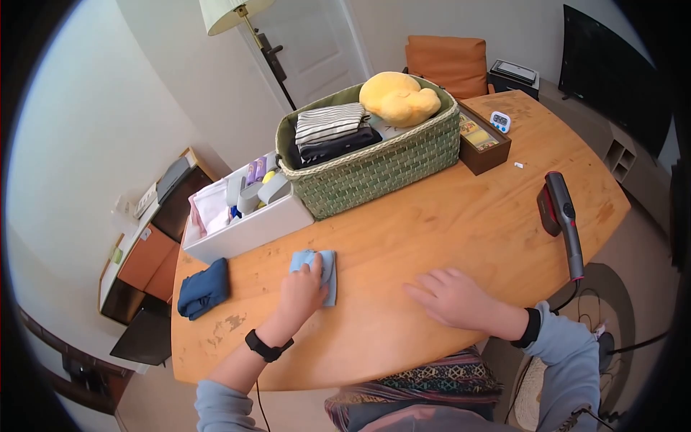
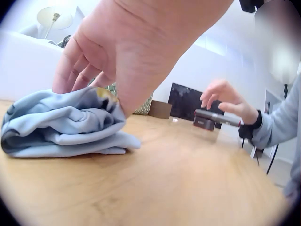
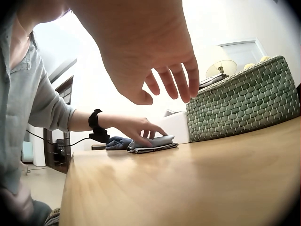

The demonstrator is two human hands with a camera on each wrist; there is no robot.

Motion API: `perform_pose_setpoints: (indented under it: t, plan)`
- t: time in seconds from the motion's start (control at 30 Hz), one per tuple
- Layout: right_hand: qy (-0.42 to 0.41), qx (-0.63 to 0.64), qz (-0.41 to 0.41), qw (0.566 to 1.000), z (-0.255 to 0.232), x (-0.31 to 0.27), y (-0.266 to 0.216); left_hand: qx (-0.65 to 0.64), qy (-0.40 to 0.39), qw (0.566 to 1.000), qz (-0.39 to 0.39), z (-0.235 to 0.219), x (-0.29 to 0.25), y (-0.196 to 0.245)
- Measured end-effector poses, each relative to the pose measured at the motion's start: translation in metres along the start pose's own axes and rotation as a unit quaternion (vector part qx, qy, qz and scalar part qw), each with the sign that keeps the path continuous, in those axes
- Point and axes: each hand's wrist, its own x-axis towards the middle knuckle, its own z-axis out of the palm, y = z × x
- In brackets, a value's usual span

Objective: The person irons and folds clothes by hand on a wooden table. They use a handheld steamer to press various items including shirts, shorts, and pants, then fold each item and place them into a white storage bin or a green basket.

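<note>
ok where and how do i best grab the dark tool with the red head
Probably grip the tool round its slim handle, right hand coming from the near side: the handle points towards the near right edge of the table, while the bulkier head sits at the far end.

Looks bright, with soft sheen on the counter (image 1: 381, 245); curves toward black corners; bleaches the wall (image 3: 207, 28) in the right wrist view; blurs upper right in the left.
</note>
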Motion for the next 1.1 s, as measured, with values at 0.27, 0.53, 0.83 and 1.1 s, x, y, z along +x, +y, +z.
perform_pose_setpoints:
  t: [0.27, 0.53, 0.83, 1.1]
  plan:
    - [-0.037, 0.092, 0.030, 0.995, 0.023, 0.020, -0.019, -0.390, -0.001, 0.921, 0.014, -0.014, -0.014, -0.010]
    - [-0.153, 0.291, 0.126, 0.936, 0.035, 0.036, -0.027, -0.337, 0.052, 0.935, -0.093, 0.003, -0.020, -0.033]
    - [-0.160, 0.430, 0.134, 0.878, 0.076, 0.046, -0.034, -0.746, -0.126, 0.647, -0.091, 0.023, -0.029, -0.002]
    - [-0.156, 0.441, 0.139, 0.873, 0.063, 0.047, -0.029, -0.781, -0.072, 0.598, -0.165, 0.018, -0.039, -0.033]
